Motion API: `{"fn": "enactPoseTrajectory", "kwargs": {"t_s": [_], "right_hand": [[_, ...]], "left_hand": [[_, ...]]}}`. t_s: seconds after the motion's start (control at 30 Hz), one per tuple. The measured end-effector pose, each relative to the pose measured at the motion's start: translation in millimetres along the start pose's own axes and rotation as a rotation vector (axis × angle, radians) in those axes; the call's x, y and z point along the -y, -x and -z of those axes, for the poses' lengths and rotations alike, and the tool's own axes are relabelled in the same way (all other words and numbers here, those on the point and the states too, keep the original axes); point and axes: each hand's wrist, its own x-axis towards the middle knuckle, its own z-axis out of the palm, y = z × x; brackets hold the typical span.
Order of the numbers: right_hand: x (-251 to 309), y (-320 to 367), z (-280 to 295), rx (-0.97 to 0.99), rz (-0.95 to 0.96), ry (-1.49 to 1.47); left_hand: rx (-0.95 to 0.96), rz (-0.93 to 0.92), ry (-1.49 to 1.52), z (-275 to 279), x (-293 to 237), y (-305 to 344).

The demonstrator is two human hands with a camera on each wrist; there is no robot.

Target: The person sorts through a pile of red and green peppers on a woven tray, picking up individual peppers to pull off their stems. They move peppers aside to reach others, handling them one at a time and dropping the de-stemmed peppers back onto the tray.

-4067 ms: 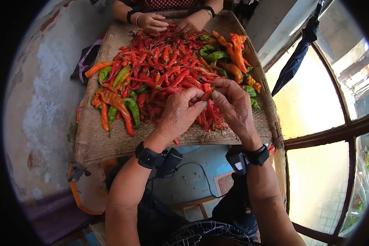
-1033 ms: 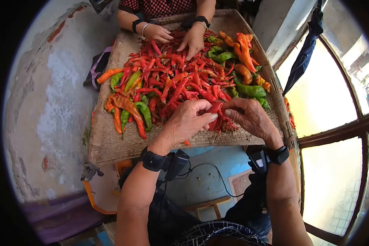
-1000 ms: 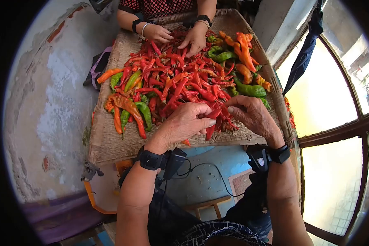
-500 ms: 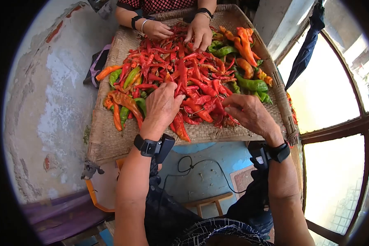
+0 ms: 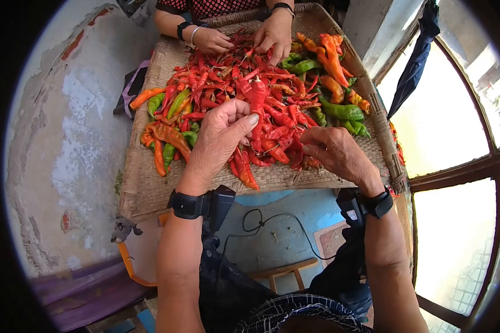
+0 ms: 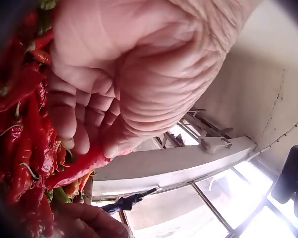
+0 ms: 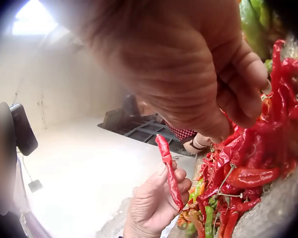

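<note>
My left hand [image 5: 219,136] pinches a red chili pepper [image 5: 257,108] between thumb and fingers, its pale stem end up, over the heap. The right wrist view also shows this chili pepper [image 7: 169,171] upright in the left hand [image 7: 149,206]. My right hand [image 5: 339,152], fingers bent, is low at the heap's near right side, its fingertips close to red chili peppers [image 5: 294,150]. I cannot tell whether it grips one. A large heap of red chili peppers [image 5: 222,77] covers the middle of a woven tray [image 5: 144,197].
Green peppers [image 5: 341,111] and orange peppers [image 5: 333,61] lie along the tray's right side; mixed ones [image 5: 164,136] lie left. Opposite, another person's hands [image 5: 275,36] work in the heap. A wall [image 5: 78,155] stands left, a window [image 5: 455,233] right. A cable [image 5: 300,225] hangs below the tray.
The left hand has left the right hand's side, let go of one chili pepper near the tray's front, reached into the heap and raised another. The right hand has hardly moved this last second.
</note>
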Motion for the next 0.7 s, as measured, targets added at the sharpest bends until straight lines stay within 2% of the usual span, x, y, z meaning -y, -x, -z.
{"fn": "enactPoseTrajectory", "kwargs": {"t_s": [0.07, 0.1, 0.17, 0.23, 0.3, 0.4, 0.43, 0.5, 0.63, 0.7], "right_hand": [[-0.2, -0.7, -1.2, 0.004, 0.019, 0.005], [0.3, -1.2, -1.2, 0.005, 0.018, 0.002], [2.1, -2.2, 0.9, 0.085, -0.017, 0.040], [4.5, -1.3, -0.2, 0.086, -0.033, 0.010], [6.3, -2.5, -0.2, 0.086, -0.046, -0.015], [5.8, -3.9, -1.1, 0.097, -0.042, -0.035], [5.0, -4.1, -1.7, 0.091, -0.033, -0.005], [5.0, -3.2, -3.2, 0.084, -0.025, 0.025], [1.5, -1.5, -3.0, -0.018, 0.027, -0.010], [-0.3, -0.5, -1.9, -0.052, 0.025, 0.026]], "left_hand": [[0.262, 0.352, -0.164, 3.9, -6.1, 2.1], [0.263, 0.355, -0.165, 5.5, -1.2, 0.9], [0.076, 0.226, 0.149, 7.8, 13.1, -7.2], [-0.286, 0.097, 0.278, 1.1, 1.2, -16.5], [-0.287, 0.092, 0.010, 14.2, 10.4, -24.2], [0.096, 0.090, -0.463, 3.5, 23.1, -16.9], [0.162, 0.087, -0.646, -9.7, 13.9, -9.2], [0.155, -0.251, -0.944, -19.3, 29.6, 0.7], [0.122, -0.309, -0.861, -25.3, 19.4, 0.2], [0.096, -0.082, -0.577, -24.7, 4.0, 0.4]]}}
